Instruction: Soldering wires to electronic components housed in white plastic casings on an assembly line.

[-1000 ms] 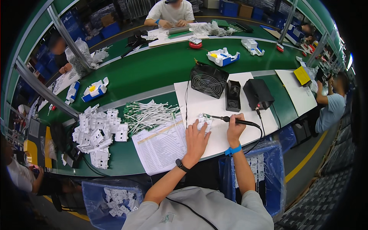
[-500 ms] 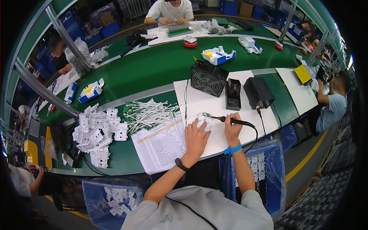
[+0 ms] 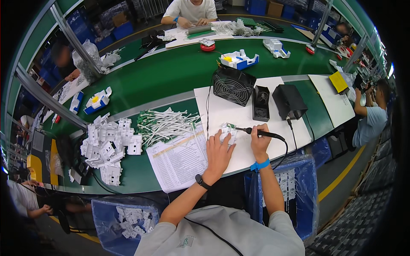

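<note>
My right hand (image 3: 259, 143) grips a soldering iron (image 3: 249, 130) like a pen, its tip pointing left. The tip touches or hovers over a small green circuit board (image 3: 231, 126) on a white plastic housing (image 3: 226, 133); which of the two, I cannot tell. My left hand (image 3: 218, 154) presses the housing onto the white work board (image 3: 247, 152), thumb and fingertips around its near side. Part of the housing is hidden under those fingers. To the left lie a printed sheet (image 3: 177, 164) and a pile of white wires with green boards (image 3: 168, 126).
White housings (image 3: 109, 147) are heaped at left. Beyond my hands stand a black fan (image 3: 234, 86), a black holder (image 3: 260, 103) and a black power unit (image 3: 289, 101). Blue-white casings (image 3: 240, 59) lie on a green conveyor (image 3: 166, 72). Blue-lined bins (image 3: 309, 183) flank me below the bench.
The casings and the red round item on the conveyor have shifted slightly left. My hands, the soldering iron and the housing stay almost in place. At the lower left, a person's hand has moved down.
</note>
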`<control>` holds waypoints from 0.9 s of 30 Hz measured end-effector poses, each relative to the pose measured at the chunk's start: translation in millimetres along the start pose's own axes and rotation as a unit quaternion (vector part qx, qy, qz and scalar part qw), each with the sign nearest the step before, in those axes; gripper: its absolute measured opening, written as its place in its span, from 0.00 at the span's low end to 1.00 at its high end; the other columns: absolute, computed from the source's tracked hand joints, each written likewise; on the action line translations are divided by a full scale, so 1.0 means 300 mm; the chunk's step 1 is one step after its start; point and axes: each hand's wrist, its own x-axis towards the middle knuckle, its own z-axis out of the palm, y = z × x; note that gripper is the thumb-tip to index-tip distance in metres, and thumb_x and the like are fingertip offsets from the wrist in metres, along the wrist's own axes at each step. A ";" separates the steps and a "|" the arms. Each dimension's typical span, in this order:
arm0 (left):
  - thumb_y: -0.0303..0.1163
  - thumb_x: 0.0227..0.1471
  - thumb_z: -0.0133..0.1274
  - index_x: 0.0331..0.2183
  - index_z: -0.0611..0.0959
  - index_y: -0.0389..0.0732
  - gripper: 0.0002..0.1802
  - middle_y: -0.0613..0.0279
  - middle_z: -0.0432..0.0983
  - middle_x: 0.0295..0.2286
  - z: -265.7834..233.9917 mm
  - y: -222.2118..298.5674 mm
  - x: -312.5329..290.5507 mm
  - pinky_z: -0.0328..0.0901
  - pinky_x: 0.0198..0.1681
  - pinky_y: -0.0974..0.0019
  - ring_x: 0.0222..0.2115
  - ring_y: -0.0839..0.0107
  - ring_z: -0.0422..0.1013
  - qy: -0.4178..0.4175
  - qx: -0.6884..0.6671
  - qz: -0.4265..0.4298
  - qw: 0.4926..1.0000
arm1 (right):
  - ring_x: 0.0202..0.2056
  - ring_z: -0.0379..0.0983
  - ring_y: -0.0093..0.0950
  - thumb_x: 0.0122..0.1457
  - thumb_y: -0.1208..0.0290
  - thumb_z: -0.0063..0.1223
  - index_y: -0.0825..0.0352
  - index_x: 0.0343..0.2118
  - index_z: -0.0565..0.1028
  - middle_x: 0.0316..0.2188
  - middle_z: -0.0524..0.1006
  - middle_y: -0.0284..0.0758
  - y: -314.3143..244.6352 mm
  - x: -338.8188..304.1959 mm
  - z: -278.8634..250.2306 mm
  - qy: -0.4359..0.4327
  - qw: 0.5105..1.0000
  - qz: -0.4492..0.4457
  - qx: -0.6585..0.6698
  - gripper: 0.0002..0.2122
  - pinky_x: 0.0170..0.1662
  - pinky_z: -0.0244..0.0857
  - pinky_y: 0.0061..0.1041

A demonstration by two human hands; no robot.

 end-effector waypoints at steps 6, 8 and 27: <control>0.36 0.49 0.63 0.49 0.82 0.40 0.24 0.45 0.70 0.52 -0.006 -0.001 -0.001 0.59 0.48 0.55 0.45 0.53 0.64 -0.002 0.001 -0.002 1.000 | 0.25 0.65 0.17 0.61 0.76 0.56 0.68 0.26 0.68 0.21 0.71 0.30 -0.023 0.002 0.006 0.013 1.000 0.013 -0.001 0.09 0.29 0.59 0.20; 0.36 0.49 0.63 0.49 0.82 0.40 0.24 0.45 0.69 0.52 -0.003 -0.002 -0.003 0.59 0.48 0.55 0.46 0.53 0.64 -0.003 0.000 -0.002 1.000 | 0.25 0.65 0.17 0.61 0.76 0.55 0.68 0.26 0.68 0.21 0.71 0.30 -0.018 0.004 0.002 0.014 1.000 0.023 -0.003 0.09 0.29 0.60 0.20; 0.35 0.48 0.63 0.47 0.82 0.40 0.23 0.46 0.69 0.52 -0.006 -0.011 0.005 0.57 0.48 0.56 0.45 0.54 0.63 -0.009 -0.020 -0.005 1.000 | 0.29 0.61 0.16 0.65 0.74 0.55 0.68 0.31 0.71 0.26 0.67 0.28 -0.100 0.175 -0.125 0.122 0.986 -0.041 -0.102 0.07 0.34 0.58 0.19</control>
